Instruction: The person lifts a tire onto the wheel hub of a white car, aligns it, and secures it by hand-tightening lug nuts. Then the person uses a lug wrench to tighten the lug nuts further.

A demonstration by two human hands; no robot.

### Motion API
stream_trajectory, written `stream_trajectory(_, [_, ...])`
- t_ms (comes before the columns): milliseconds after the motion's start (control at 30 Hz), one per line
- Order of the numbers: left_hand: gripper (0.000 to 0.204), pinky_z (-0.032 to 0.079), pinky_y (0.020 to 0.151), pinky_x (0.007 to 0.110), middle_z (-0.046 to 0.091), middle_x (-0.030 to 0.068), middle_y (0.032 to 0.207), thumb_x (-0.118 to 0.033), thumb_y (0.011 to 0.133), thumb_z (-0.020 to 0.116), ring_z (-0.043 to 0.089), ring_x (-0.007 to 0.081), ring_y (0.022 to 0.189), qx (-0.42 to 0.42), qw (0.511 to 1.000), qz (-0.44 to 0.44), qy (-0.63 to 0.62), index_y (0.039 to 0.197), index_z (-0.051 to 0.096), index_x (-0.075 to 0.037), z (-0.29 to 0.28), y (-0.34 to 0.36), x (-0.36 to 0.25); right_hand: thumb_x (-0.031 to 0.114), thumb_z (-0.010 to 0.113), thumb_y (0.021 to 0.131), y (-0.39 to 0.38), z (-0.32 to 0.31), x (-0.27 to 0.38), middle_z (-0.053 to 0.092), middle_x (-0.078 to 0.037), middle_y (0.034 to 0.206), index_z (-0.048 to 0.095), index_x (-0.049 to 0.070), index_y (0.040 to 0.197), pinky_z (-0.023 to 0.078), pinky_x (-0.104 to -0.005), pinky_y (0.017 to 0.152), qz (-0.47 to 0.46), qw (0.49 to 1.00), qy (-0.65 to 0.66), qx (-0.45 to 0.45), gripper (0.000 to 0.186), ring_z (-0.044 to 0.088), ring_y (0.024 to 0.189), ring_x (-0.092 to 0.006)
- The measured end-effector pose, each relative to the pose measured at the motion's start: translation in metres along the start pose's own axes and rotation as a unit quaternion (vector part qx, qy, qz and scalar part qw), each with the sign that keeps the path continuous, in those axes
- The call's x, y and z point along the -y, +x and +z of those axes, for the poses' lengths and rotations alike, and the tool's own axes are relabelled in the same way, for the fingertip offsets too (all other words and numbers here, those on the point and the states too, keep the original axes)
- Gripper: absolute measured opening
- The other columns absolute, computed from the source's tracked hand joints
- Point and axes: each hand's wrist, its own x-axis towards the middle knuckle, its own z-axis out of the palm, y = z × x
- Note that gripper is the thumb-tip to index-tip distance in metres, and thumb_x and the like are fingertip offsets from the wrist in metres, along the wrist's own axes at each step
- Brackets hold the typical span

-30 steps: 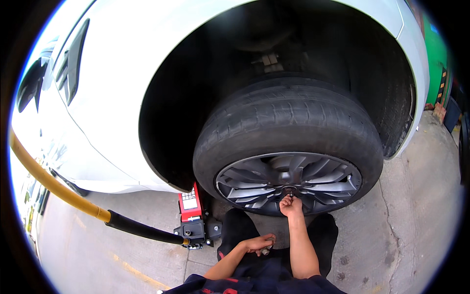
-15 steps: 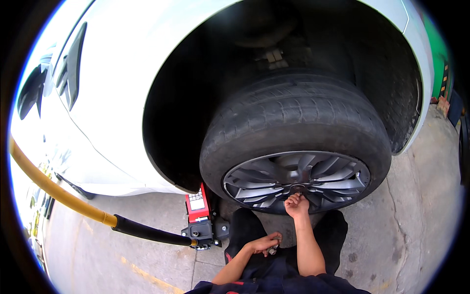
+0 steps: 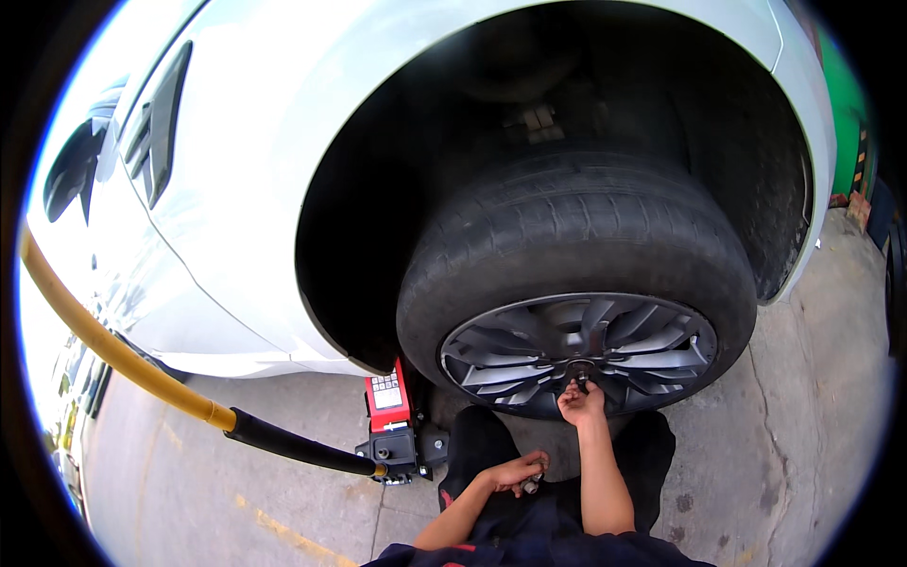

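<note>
A dark alloy wheel (image 3: 642, 364) with a black tyre (image 3: 576, 246) sits in the wheel arch of a white car (image 3: 227, 151). My right hand (image 3: 581, 402) is raised to its hub, fingers closed around a small metal fastener (image 3: 583, 376) just below the centre. Lower down, between my dark-clad knees, my left hand (image 3: 518, 471) is closed around small metal pieces (image 3: 531, 485), apparently nuts or bolts, partly hidden by its fingers.
A red and black floor jack (image 3: 389, 437) stands under the car at left, its long yellow handle (image 3: 113, 342) with black sleeve angling up leftward. Cracked concrete (image 3: 794, 378) surrounds me. A green object (image 3: 839, 123) with a striped edge is at the far right.
The view has shifted slightly, putting wheel and jack further right in the picture. My right fingers have changed their hold at the hub, showing more of the fastener; my left hand keeps its grip.
</note>
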Motion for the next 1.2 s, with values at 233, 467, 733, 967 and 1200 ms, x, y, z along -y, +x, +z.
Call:
stream_trajectory(233, [0.033, 0.046, 0.038, 0.017, 0.049, -0.0017, 0.08, -0.033, 0.093, 0.049, 0.057, 0.0042, 0.059, -0.004, 1.0, 0.021, -0.011, 0.121, 0.04, -0.016, 0.0, -0.002, -0.003, 0.029, 0.041, 0.09, 0.016, 0.0, 0.009, 0.042, 0.003, 0.054, 0.052, 0.002, 0.078, 0.033, -0.0244, 0.043, -0.01, 0.999, 0.053, 0.002, 0.031, 0.038, 0.042, -0.0099])
stream_trajectory(467, [0.03, 0.045, 0.037, 0.02, 0.046, -0.0017, 0.085, -0.032, 0.09, 0.049, 0.053, 0.0055, 0.057, 0.005, 1.0, 0.006, -0.012, 0.116, 0.043, -0.018, -0.001, 0.001, -0.002, 0.03, 0.036, 0.092, 0.014, -0.001, 0.006, 0.039, 0.004, 0.052, 0.052, 0.005, 0.077, 0.034, -0.0254, 0.047, -0.007, 0.999, 0.027, 0.015, 0.033, 0.037, 0.042, -0.0094])
stream_trajectory(733, [0.032, 0.046, 0.037, 0.019, 0.049, -0.0011, 0.082, -0.031, 0.092, 0.049, 0.058, 0.0064, 0.06, 0.009, 1.0, 0.013, -0.024, 0.12, 0.041, -0.017, 0.0, 0.0, -0.004, 0.028, 0.038, 0.092, 0.014, 0.004, 0.008, 0.036, 0.004, 0.05, 0.05, 0.005, 0.074, 0.031, -0.0241, 0.046, 0.0, 0.997, 0.064, 0.036, 0.031, 0.034, 0.042, -0.0101])
stream_trajectory(967, [0.033, 0.047, 0.037, 0.02, 0.049, -0.0013, 0.082, -0.03, 0.092, 0.048, 0.058, 0.0066, 0.061, 0.009, 0.999, 0.013, -0.031, 0.121, 0.04, -0.017, -0.006, 0.001, 0.0, 0.029, 0.034, 0.094, -0.006, 0.024, -0.015, 0.036, 0.005, 0.049, 0.05, 0.007, 0.071, 0.032, -0.0248, 0.047, -0.055, 0.995, -0.051, -0.071, 0.035, 0.033, 0.041, -0.0097])
stream_trajectory(1200, [0.028, 0.045, 0.037, 0.021, 0.051, 0.0001, 0.081, -0.03, 0.093, 0.047, 0.057, 0.0075, 0.059, 0.039, 0.995, 0.033, -0.09, 0.119, 0.042, -0.019, -0.012, 0.002, -0.001, 0.029, 0.035, 0.094, 0.018, -0.005, 0.004, 0.035, 0.006, 0.048, 0.052, 0.01, 0.07, 0.033, -0.0255, 0.048, 0.024, 0.991, 0.076, 0.109, 0.035, 0.033, 0.041, -0.0088])
